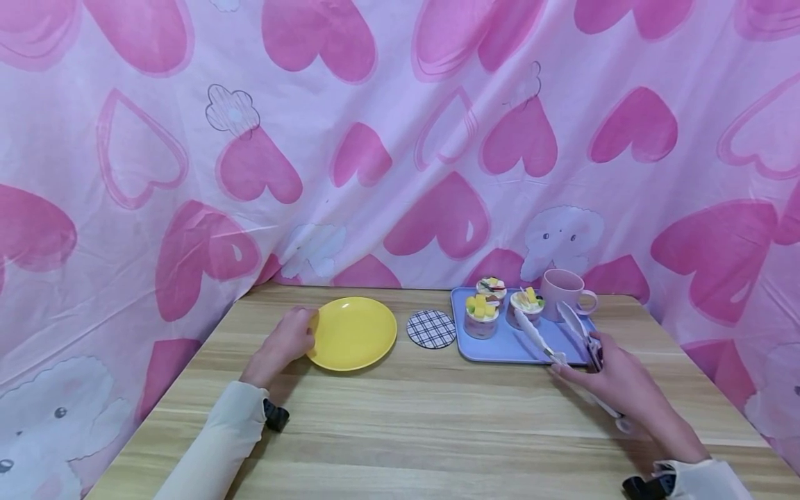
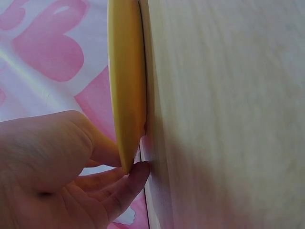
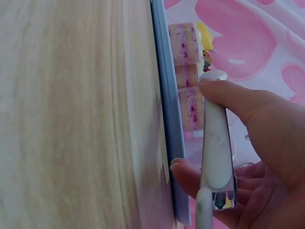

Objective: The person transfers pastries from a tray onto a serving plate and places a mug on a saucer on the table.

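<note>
At the left, my left hand (image 1: 289, 345) grips the near-left rim of a round yellow plate (image 1: 354, 335). In the left wrist view the thumb lies on the plate's upper side, with fingers under its edge close to the wood. My right hand (image 1: 628, 383) holds white-tipped metal tongs (image 1: 536, 337), their arms spread and pointing over a blue tray (image 1: 500, 354). On the tray stand dessert cups topped with yellow pieces: one in front (image 1: 481, 325), one behind (image 1: 492, 287) and one to the right (image 1: 525, 305). The right cup is close to a tong tip.
A pink mug (image 1: 558, 289) stands at the tray's back right, its handle to the right. Between plate and tray lies a round checked coaster (image 1: 431, 329). Pink heart-patterned cloth (image 1: 437, 215) rises behind the wooden table (image 1: 400, 430).
</note>
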Demonstrator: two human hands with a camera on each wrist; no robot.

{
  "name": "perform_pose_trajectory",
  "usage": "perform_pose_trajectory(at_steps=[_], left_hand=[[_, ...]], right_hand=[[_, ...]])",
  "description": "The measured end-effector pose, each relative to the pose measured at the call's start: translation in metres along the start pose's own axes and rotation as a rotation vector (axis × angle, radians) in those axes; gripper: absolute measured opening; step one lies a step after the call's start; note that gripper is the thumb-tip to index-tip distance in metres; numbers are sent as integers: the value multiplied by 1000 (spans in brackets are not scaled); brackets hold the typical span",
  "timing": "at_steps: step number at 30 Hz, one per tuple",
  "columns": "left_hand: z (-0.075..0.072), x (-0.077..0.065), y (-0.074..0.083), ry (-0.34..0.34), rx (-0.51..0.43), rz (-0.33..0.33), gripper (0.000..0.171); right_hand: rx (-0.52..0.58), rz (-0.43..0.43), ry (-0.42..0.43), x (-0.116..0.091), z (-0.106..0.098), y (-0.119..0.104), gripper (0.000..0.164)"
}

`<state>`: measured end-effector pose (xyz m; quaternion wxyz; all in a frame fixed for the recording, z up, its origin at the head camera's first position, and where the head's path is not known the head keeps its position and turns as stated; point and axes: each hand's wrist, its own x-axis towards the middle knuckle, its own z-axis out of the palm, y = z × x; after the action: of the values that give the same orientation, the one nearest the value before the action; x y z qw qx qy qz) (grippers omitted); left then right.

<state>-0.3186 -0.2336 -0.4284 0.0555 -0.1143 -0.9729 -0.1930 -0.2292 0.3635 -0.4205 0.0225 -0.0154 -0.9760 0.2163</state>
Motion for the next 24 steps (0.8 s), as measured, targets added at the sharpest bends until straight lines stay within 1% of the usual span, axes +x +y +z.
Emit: perform_pose_trajectory(at_steps=[3, 6, 9, 17, 20, 22, 24], left_hand=[[0, 0, -1, 1, 5, 2, 38], [0, 0, 0, -8, 2, -4, 39], [0, 0, 0, -21, -4, -19, 39], [-1, 0, 0, -43, -3, -42, 39], [-1, 0, 0, -40, -5, -39, 37], [-1, 0, 0, -37, -1, -34, 34], [-1, 0, 0, -35, -2, -32, 35]], right_hand=[[15, -1, 42, 0, 1, -2, 139], [42, -1, 81, 0, 3, -5, 137], [62, -22, 127, 0, 4, -7, 131], [73, -75, 225, 0, 7, -9, 117], [79, -77, 241, -1, 7, -10, 114], [82, -55, 231, -1, 7, -11, 116], [83, -36, 213, -1, 7, -11, 119]])
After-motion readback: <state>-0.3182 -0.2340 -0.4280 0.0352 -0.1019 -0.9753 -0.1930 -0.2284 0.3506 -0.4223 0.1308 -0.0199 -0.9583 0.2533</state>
